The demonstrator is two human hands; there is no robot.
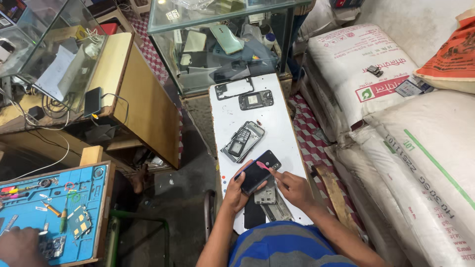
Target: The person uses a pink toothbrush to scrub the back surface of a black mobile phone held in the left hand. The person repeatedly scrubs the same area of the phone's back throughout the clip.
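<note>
My left hand [235, 190] holds a dark smartphone [258, 171] tilted above a narrow white table [277, 123]. My right hand [292, 187] pinches a small pink pry tool [263, 165], its tip resting on the phone's back near the top edge. Under my hands lie a metal phone frame [267, 196] and a black flat panel [254, 216]. Farther up the table sit a small keypad phone on an opened phone shell [242, 141], a circuit-filled phone body [256, 100] and an empty phone frame [233, 89].
A glass display case [222, 44] with phone parts stands beyond the table. Large white sacks [396, 123] are stacked on the right. At lower left, another person's hand [20, 245] rests on a blue repair mat [54, 212] with tools. A wooden counter [133, 94] stands to the left.
</note>
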